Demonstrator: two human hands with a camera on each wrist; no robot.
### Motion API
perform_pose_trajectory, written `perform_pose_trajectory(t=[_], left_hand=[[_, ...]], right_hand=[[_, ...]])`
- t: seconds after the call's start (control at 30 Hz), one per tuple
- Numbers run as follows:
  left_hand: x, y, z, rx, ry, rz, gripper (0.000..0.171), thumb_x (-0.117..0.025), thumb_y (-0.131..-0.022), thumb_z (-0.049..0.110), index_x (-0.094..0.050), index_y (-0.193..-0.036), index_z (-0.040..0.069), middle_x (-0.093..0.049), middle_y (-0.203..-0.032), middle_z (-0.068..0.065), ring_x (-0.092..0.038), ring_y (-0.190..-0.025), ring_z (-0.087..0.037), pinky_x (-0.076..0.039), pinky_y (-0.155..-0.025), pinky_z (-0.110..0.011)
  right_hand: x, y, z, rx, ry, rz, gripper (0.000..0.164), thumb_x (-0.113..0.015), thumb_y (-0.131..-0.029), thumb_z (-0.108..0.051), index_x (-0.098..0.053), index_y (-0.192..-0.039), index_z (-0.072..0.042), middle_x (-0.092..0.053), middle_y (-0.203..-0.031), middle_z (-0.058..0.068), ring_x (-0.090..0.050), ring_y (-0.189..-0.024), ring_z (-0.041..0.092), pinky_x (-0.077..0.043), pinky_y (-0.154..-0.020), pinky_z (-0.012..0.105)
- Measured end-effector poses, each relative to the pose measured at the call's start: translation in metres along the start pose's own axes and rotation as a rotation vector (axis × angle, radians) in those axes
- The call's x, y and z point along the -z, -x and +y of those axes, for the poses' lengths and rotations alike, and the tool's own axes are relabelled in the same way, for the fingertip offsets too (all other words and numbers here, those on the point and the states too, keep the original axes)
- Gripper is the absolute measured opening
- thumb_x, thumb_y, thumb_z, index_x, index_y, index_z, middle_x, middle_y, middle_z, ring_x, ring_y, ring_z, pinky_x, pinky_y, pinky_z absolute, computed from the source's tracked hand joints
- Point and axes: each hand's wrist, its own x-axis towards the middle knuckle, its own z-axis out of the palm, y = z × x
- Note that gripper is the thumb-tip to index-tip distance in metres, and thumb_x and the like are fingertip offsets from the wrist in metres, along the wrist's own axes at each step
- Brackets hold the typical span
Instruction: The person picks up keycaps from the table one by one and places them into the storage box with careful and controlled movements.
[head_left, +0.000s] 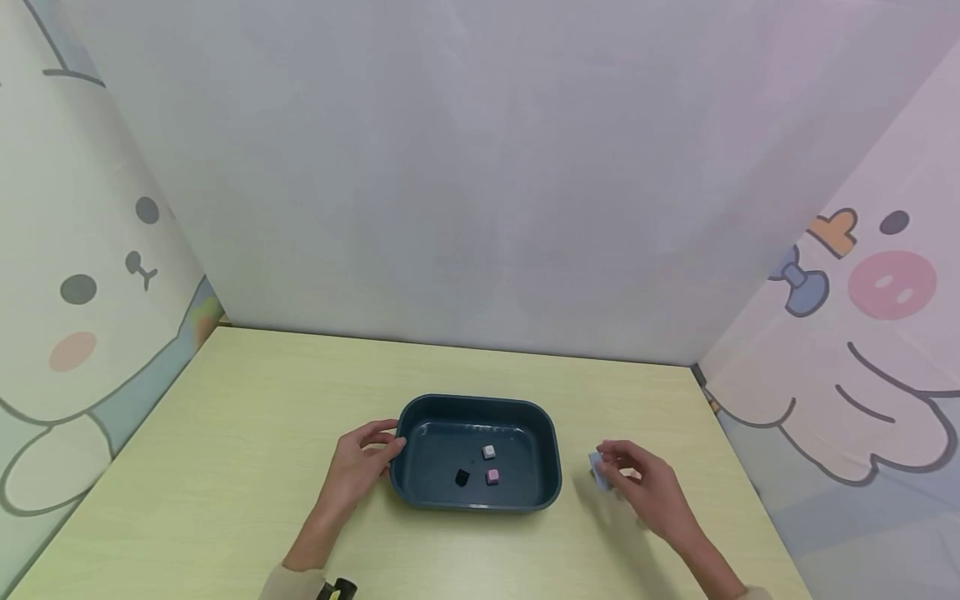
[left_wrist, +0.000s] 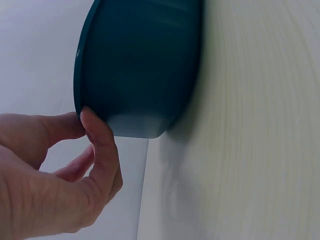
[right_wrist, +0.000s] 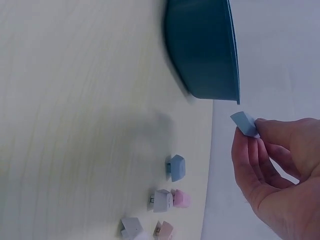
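Note:
A dark teal plastic tray [head_left: 442, 450] stands on the table, with a white keycap [head_left: 489, 452], a black keycap [head_left: 462, 477] and a pink keycap [head_left: 492, 477] on its floor. My left hand [head_left: 357, 468] pinches the tray's left rim between thumb and fingers, which the left wrist view shows closely. To the right of the tray, my right hand [head_left: 651, 493] holds a light blue keycap [right_wrist: 245, 124] between thumb and fingertips, raised off the table. The right wrist view has another blue keycap [right_wrist: 177, 168] lying on the tabletop below that hand.
More loose keycaps lie on the table in the right wrist view: a white one [right_wrist: 161, 201], a pink one [right_wrist: 181, 199], a greyish one [right_wrist: 133, 228] and a pale pinkish one [right_wrist: 165, 231]. The pale table [head_left: 262, 433] meets a plain back wall [head_left: 450, 183] and patterned side curtains.

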Motion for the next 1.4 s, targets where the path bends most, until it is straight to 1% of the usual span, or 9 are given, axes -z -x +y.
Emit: perform_pose_trajectory(t=[0.17, 0.33, 0.5, 0.67, 0.8, 0.93, 1.03, 1.2, 1.4], left_hand=[[0.0, 0.0, 0.0, -0.002, -0.002, 0.001, 0.04, -0.074, -0.095, 0.012, -0.064, -0.13, -0.005, -0.069, -0.103, -0.013, -0.069, -0.08, -0.025, -0.056, -0.062, -0.03], [0.001, 0.001, 0.0, -0.002, -0.001, 0.003, 0.038, -0.074, -0.095, 0.01, -0.065, -0.129, -0.004, -0.069, -0.103, -0.014, -0.069, -0.08, -0.026, -0.056, -0.062, -0.03], [0.0, 0.001, 0.001, 0.009, -0.001, 0.01, 0.035, -0.073, -0.095, 0.008, -0.067, -0.128, -0.002, -0.069, -0.103, -0.014, -0.07, -0.083, -0.028, -0.056, -0.064, -0.03], [0.0, 0.001, 0.001, 0.015, -0.013, 0.013, 0.035, -0.074, -0.095, 0.009, -0.067, -0.128, -0.001, -0.069, -0.103, -0.014, -0.07, -0.083, -0.028, -0.056, -0.064, -0.029], [0.0, 0.001, 0.002, 0.008, -0.021, 0.01, 0.037, -0.074, -0.095, 0.011, -0.067, -0.129, -0.002, -0.069, -0.103, -0.013, -0.069, -0.082, -0.027, -0.056, -0.064, -0.029], [-0.001, -0.001, 0.002, 0.015, -0.019, 0.013, 0.036, -0.074, -0.095, 0.01, -0.067, -0.128, -0.001, -0.069, -0.102, -0.013, -0.069, -0.082, -0.027, -0.056, -0.064, -0.029], [-0.001, -0.001, 0.001, 0.013, -0.015, 0.009, 0.036, -0.074, -0.095, 0.01, -0.067, -0.128, -0.002, -0.069, -0.102, -0.013, -0.069, -0.08, -0.026, -0.055, -0.063, -0.029], [-0.001, -0.001, 0.001, 0.002, -0.015, 0.003, 0.039, -0.075, -0.095, 0.012, -0.065, -0.129, -0.004, -0.069, -0.102, -0.012, -0.069, -0.078, -0.025, -0.055, -0.061, -0.03], [-0.001, 0.0, 0.001, 0.005, -0.017, 0.005, 0.039, -0.075, -0.095, 0.013, -0.065, -0.13, -0.004, -0.069, -0.103, -0.013, -0.069, -0.079, -0.025, -0.055, -0.062, -0.03]], right_hand=[[-0.001, -0.004, -0.004, 0.011, -0.006, -0.001, 0.024, -0.074, -0.096, -0.011, -0.071, -0.119, -0.007, -0.071, -0.106, 0.004, -0.068, -0.095, 0.013, -0.055, -0.079, 0.021], [-0.004, -0.007, -0.006, 0.049, -0.025, -0.002, 0.023, -0.074, -0.095, -0.01, -0.071, -0.118, -0.007, -0.071, -0.107, 0.005, -0.068, -0.094, 0.013, -0.056, -0.08, 0.021], [-0.006, -0.012, -0.01, 0.089, -0.014, 0.002, 0.022, -0.075, -0.095, -0.01, -0.072, -0.117, -0.008, -0.071, -0.105, 0.004, -0.068, -0.094, 0.011, -0.056, -0.08, 0.021], [-0.008, -0.016, -0.014, 0.122, -0.001, 0.004, 0.022, -0.075, -0.095, -0.012, -0.072, -0.117, -0.008, -0.071, -0.104, 0.002, -0.068, -0.093, 0.01, -0.056, -0.081, 0.023], [-0.01, -0.021, -0.015, 0.157, -0.023, 0.003, 0.023, -0.075, -0.095, -0.011, -0.072, -0.117, -0.006, -0.072, -0.103, 0.002, -0.069, -0.092, 0.011, -0.057, -0.08, 0.025], [-0.015, -0.026, -0.016, 0.15, -0.046, -0.009, 0.023, -0.075, -0.095, -0.012, -0.072, -0.117, -0.009, -0.072, -0.103, 0.003, -0.068, -0.092, 0.013, -0.057, -0.078, 0.025], [-0.018, -0.028, -0.02, 0.137, -0.058, -0.021, 0.024, -0.075, -0.095, -0.013, -0.072, -0.118, -0.007, -0.072, -0.106, 0.003, -0.068, -0.093, 0.015, -0.057, -0.077, 0.024], [-0.019, -0.029, -0.028, 0.14, -0.079, -0.029, 0.026, -0.075, -0.095, -0.012, -0.071, -0.12, -0.006, -0.072, -0.109, 0.005, -0.068, -0.095, 0.018, -0.057, -0.076, 0.022], [-0.022, -0.032, -0.032, 0.154, -0.106, -0.047, 0.025, -0.073, -0.096, -0.011, -0.07, -0.12, -0.007, -0.071, -0.11, 0.006, -0.069, -0.095, 0.02, -0.058, -0.076, 0.022]])
